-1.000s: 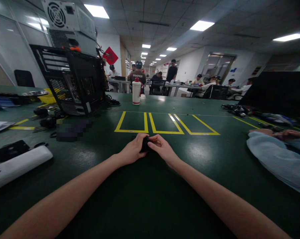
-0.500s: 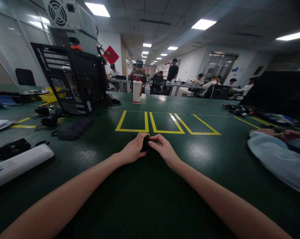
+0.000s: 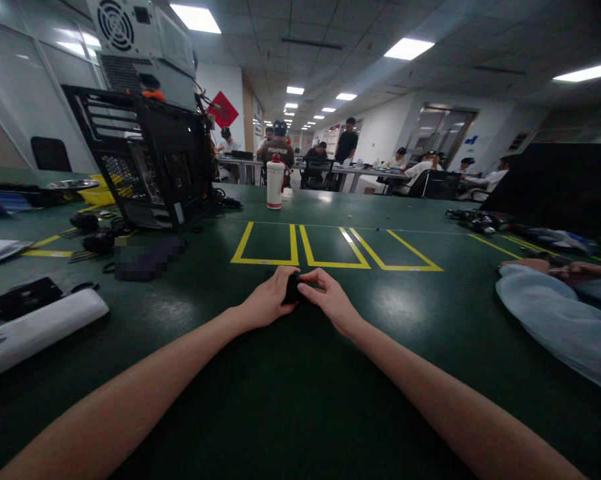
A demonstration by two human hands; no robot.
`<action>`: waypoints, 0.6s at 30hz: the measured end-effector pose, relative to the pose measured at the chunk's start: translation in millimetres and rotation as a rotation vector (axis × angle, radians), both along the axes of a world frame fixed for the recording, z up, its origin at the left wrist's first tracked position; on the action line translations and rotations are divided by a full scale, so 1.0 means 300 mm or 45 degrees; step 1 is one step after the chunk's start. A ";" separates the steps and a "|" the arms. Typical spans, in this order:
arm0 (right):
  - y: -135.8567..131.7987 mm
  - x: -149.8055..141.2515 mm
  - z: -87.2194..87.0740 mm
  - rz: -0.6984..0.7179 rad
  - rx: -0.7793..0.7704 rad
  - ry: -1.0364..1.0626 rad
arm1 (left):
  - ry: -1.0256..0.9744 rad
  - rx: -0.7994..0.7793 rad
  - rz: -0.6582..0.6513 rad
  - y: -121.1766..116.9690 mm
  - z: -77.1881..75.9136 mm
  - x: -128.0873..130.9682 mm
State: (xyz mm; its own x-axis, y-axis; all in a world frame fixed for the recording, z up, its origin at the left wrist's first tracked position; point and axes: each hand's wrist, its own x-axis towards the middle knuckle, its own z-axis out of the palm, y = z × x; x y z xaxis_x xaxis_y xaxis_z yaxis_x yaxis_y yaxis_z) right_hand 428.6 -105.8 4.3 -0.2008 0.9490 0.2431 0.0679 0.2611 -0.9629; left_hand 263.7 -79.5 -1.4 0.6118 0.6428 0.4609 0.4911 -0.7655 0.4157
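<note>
Low over the dark green table [image 3: 300,400], a small black object [image 3: 292,291] is held between my two hands; its kind cannot be made out. My left hand [image 3: 270,297] wraps round it from the left, fingers over the top and thumb beneath. From the other side, my right hand [image 3: 329,299] pinches at its right edge with thumb and fingertips. Much of the object is hidden by the fingers. Just beyond my hands lie frames of yellow tape [image 3: 333,265] on the tabletop.
A black computer case [image 3: 165,167] with a grey power supply [image 3: 165,43] on top stands at left. A white bottle [image 3: 274,185] is at the back. A long white object [image 3: 45,330] lies at near left. A person's light-blue sleeve [image 3: 545,313] rests at right.
The view has shifted very slightly. Both hands stay in the same place on the black object, with hardly any finger movement visible.
</note>
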 end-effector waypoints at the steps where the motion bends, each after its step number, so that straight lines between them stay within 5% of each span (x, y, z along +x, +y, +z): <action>1: 0.003 -0.001 0.000 -0.023 0.013 -0.008 | -0.002 0.005 -0.001 0.001 -0.001 0.001; 12: -0.003 0.009 -0.006 0.076 -0.115 0.053 | -0.003 -0.028 0.001 0.003 -0.004 -0.001; 18: 0.001 0.003 -0.001 -0.051 -0.011 -0.064 | 0.008 -0.028 0.011 0.000 -0.001 -0.002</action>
